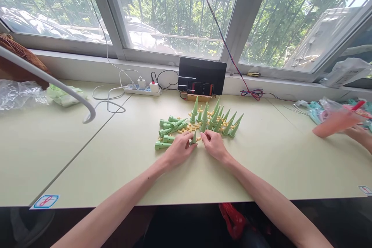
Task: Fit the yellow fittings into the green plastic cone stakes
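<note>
My left hand point(177, 150) pinches a small green cone point(193, 138) upright on the pale green table point(261, 166). Facing it, my right hand point(214, 145) has its fingers curled together at a small yellow piece point(199, 138) beside the cone. Just beyond both hands stand several green cones point(216, 118), tips up. More green cones point(168, 130) lie flat to the left, with small yellow pieces point(192, 127) scattered among them.
A dark tablet point(201, 71) and a phone point(199, 88) lean against the window sill behind the pile. A power strip point(142, 90) with white cables lies to the left. Another person's hands point(340, 124) work with pastel items at the right edge.
</note>
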`<action>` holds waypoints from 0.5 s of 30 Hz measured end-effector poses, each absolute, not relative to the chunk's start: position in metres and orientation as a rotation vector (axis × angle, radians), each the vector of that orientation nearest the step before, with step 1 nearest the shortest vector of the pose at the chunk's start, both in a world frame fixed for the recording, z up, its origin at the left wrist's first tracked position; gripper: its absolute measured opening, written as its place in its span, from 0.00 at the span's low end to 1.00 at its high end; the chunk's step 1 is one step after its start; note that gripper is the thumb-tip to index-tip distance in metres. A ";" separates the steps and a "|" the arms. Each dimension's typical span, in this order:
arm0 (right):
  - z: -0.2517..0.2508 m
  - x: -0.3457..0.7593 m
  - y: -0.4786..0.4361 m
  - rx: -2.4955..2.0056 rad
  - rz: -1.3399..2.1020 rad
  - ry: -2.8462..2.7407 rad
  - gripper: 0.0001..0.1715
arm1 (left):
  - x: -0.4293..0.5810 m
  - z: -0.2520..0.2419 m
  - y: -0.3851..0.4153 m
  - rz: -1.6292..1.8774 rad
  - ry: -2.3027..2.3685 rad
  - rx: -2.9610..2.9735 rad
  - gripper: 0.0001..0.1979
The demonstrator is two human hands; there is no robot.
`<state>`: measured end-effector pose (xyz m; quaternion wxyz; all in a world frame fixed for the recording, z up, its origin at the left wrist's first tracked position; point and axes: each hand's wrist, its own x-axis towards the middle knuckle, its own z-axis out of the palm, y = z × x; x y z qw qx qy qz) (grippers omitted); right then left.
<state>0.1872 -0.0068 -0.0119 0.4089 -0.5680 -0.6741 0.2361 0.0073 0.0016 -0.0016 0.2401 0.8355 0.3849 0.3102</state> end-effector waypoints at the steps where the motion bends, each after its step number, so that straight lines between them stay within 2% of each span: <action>1: -0.012 0.187 -0.007 -1.430 0.595 -1.704 0.22 | 0.007 -0.002 0.002 0.851 1.061 2.291 0.06; 15: -0.012 0.185 -0.009 -1.375 0.648 -1.724 0.20 | 0.007 -0.001 0.003 0.933 1.173 2.277 0.09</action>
